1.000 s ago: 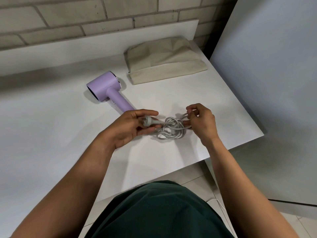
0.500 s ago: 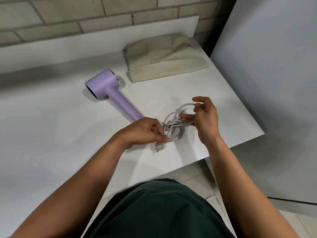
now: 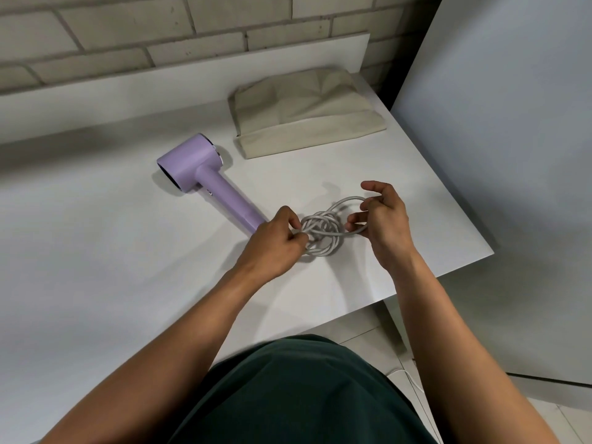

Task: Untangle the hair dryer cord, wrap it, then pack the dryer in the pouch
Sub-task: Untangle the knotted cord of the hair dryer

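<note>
At frame center, our left hand (image 3: 275, 243) pinches the tangled grey cord (image 3: 323, 233); our right hand (image 3: 386, 219) holds its loop beside the lilac hair dryer (image 3: 205, 174).

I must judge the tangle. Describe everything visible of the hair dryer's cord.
The cord is light grey, round, smooth and rubbery-looking, bunched in a knot of overlapping loops low over the white table, by the handle end of the purple dryer. The left hand pinches the knot's left side; the right hand holds one larger loop drawn out rightward. No plug shows.
</note>
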Available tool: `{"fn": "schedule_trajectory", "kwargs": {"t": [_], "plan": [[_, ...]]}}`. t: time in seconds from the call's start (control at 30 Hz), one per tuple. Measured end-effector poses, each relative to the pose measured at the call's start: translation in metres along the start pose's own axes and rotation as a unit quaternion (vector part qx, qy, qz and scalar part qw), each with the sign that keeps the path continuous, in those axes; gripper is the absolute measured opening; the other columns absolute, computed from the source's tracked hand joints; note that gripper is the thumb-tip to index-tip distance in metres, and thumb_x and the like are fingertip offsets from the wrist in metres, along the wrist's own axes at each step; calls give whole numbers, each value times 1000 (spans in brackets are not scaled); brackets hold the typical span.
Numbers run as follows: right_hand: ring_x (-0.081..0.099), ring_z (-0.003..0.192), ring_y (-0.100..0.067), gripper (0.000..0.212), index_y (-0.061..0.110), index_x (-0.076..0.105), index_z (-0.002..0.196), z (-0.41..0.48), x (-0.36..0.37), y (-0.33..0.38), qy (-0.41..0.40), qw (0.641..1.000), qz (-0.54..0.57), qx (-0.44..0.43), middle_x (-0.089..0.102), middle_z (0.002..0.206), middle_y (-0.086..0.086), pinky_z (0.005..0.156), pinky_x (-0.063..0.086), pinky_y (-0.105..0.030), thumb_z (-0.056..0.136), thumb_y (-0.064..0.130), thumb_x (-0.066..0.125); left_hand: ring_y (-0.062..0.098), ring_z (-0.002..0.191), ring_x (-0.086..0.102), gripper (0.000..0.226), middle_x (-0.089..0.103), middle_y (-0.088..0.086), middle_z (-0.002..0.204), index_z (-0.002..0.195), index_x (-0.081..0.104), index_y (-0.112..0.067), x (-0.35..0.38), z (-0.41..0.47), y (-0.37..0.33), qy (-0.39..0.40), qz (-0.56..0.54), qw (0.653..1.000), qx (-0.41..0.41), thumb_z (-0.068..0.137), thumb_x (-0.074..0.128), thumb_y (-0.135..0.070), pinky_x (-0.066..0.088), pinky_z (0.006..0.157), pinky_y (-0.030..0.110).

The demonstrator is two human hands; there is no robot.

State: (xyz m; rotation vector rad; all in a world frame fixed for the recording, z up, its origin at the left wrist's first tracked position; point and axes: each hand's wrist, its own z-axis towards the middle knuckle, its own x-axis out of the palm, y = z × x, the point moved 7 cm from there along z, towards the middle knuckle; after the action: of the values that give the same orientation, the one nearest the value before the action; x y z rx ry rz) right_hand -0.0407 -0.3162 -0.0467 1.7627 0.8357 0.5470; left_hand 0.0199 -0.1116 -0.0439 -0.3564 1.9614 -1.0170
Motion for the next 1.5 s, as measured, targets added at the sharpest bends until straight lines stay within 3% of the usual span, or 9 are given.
{"fn": "schedule_trajectory", "kwargs": {"t": [0.23, 0.53, 0.7, 0.83, 0.93, 1.03, 1.23, 1.4, 1.5], "plan": [[44, 48, -14, 17, 15, 74, 111, 1, 3, 2, 64, 993, -97, 26, 61, 79, -1, 55, 51, -31, 95, 18, 71, 13, 59, 54, 18, 55, -8, 55, 84, 59, -26, -11, -1, -6, -47, 96, 992, 59, 97, 61, -39, 35, 56, 29], [76, 70, -27, 24, 23, 72, 117, -5, 12, 16, 85, 979, -167, -86, 77, 104, 5, 75, 63, -43, 106, 15, 52, 25, 63, 68, 16, 65, -1, 65, 79, 51, -21, -9, -1, -10, -88, 120, 989, 17, 92, 55, -29, 58, 59, 42], [76, 73, -30, 21, 14, 68, 117, -8, 9, 25, 94, 992, -59, -62, 74, 104, -9, 78, 63, -47, 108, 9, 49, 25, 57, 73, 34, 71, 3, 75, 112, 46, -24, -6, 0, -10, -5, -40, 999, -16, 91, 71, -33, 60, 48, 48], [77, 79, -38, 22, 11, 64, 121, -12, 13, 31, 111, 992, -15, -65, 71, 102, -8, 76, 64, -47, 110, 10, 45, 14, 96, 64, 72, 60, -5, 107, 150, 37, -47, -7, 12, -16, 16, 98, 994, 49, 88, 73, -42, 51, 81, 31], [77, 82, -37, 24, 10, 62, 123, -15, 17, 34, 122, 990, 2, -69, 69, 103, -8, 76, 65, -44, 110, 9, 42, 12, 102, 59, 53, 60, -7, 108, 140, 58, -38, -5, 16, -26, 5, 94, 989, 116, 89, 68, -27, 43, 84, 25], [76, 85, -33, 33, 13, 66, 121, -14, 12, 37, 111, 989, -47, -82, 67, 102, -10, 73, 64, -37, 106, 1, 39, 8, 75, 64, 27, 70, -13, 87, 117, 71, -30, -8, 16, -28, -37, 59, 990, 121, 91, 68, -22, 52, 74, 27], [59, 84, -5, 36, 28, 72, 118, -17, 17, 53, 143, 882, -401, -201, 65, 95, 10, 75, 44, -17, 98, 10, 47, 5, 66, 60, 13, 64, -17, 67, 86, 65, -37, -7, 19, -21, -34, 49, 992, 110, 91, 70, -26, 51, 66, 32], [56, 106, -16, 31, 28, 69, 129, -20, 34, 45, 216, 783, -548, -198, 52, 101, 9, 95, 48, -37, 102, 40, 59, 3, 63, 61, 11, 68, -17, 65, 85, 76, -32, -6, 25, -15, -16, 25, 996, 87, 86, 74, -22, 47, 63, 28], [56, 102, -14, 22, 29, 76, 113, -19, 33, 43, 225, 783, -544, -200, 55, 100, 8, 91, 48, -34, 102, 40, 61, 11, 69, 67, 15, 74, -9, 75, 88, 78, -33, -2, 27, -6, 23, -63, 996, 52, 87, 75, -18, 53, 70, 32]]}}
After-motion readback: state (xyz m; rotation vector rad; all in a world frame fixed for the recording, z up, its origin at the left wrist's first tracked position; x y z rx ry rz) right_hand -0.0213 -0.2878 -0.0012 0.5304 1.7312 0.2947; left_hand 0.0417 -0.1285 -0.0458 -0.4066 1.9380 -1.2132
